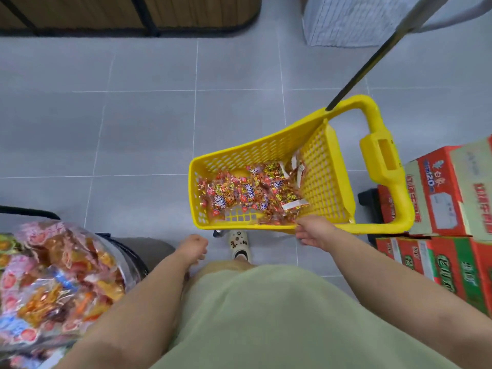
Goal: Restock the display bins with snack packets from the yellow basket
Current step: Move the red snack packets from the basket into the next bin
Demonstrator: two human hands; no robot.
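Currently the person is standing over the yellow basket (266,142), which is sitting on the grey tiled floor (133,115) just ahead of one shoe (239,246) and beside a stack of red and green cardboard boxes (439,187). A thin layer of snack packets (247,193) is lying across the basket's bottom, with bare patches of yellow grid showing through at the near end, so the supply is looking low rather than full.

The right hand (315,231) is hovering at the basket's near rim, fingers loosely bent and apart, with no packet showing in them. Whether it is touching the rim is not something the view is making clear. The left hand (193,247) is hanging well apart from it, down by the hip, fingers loosely curled and carrying nothing.

At the lower left, a clear display bin (114,251) is sitting heaped with mixed packets, blurred but plainly piled high.

Judging by this, much of the restocking is looking done: the bin in view is brimming and the basket is running down. What is left appears to be scooping up the remaining packets, probably with the right hand reaching in, and carrying them over to a bin.
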